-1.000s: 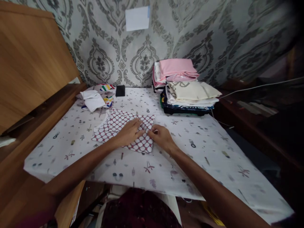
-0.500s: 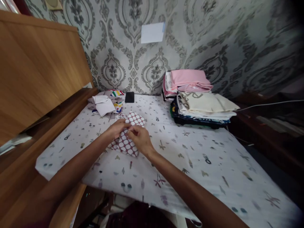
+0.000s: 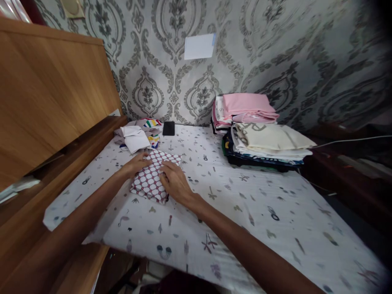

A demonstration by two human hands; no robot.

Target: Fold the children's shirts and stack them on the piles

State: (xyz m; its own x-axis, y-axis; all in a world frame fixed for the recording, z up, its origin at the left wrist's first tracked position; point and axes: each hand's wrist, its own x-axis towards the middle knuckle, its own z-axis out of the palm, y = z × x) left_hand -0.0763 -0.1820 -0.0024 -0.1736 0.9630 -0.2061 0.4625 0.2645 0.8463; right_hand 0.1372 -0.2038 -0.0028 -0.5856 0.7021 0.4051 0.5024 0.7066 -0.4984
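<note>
A folded cloth [image 3: 151, 177], white with a dark red lattice pattern, lies on the printed white sheet [image 3: 196, 228] that covers the table. My left hand [image 3: 136, 164] rests at the cloth's left edge, fingers stretched over it. On the right side, my right hand [image 3: 175, 181] lies with its fingers spread on the cloth's top. Neither hand grips the fabric; both touch it. What the cloth is, a garment or something else, I cannot make out.
A loose heap of clothes [image 3: 134, 139] lies at the back left, beside a small black flat object [image 3: 168, 128]. At the back right stand a pink-topped stack [image 3: 249, 104] and a cream-topped stack [image 3: 275, 136] of folded clothes. A wooden cabinet [image 3: 55, 81] borders the left side.
Both hands were pinching the cloth near its middle; now they lie apart on it. The cloth has gone from partly bunched to a flatter folded rectangle.
</note>
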